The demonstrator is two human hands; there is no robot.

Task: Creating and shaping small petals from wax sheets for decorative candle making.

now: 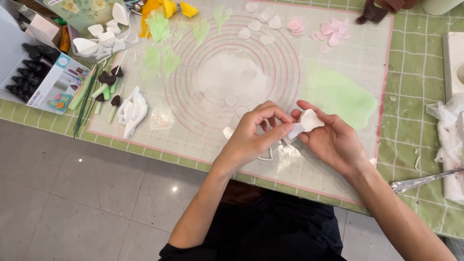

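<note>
Your left hand (251,137) has its fingers curled in, thumb and forefinger pinched on the lower tip of the white petal piece (304,123). Your right hand (328,137) cups that same piece from underneath, fingers half closed around it, thumb along its top edge. The piece sits between the two hands, lifted just above the near part of the silicone mat (357,53). How much of it lies in your right palm I cannot tell; your fingers cover it.

Under your left wrist a thin heart-shaped cutter (266,155) pokes out, mostly hidden. A small white scrap (227,132) peeks out beside your left knuckles.

Now the edges. The mat's pink border runs close below your wrists, and the table edge follows just after, with grey floor beyond. To your right, a spoon handle (420,181) points in toward your right forearm, its bowl cut off by the frame; crumpled white tissue (452,140) lies past it. At the top, a dark object (374,12) is cropped and hard to make out.

Open room: the rolled white paste (232,77) in the mat's rings and the green paste sheet (340,94) lie ahead of your hands, both flat. Left, the white petals pile (131,112) and wired buds (108,89) stand well apart.
</note>
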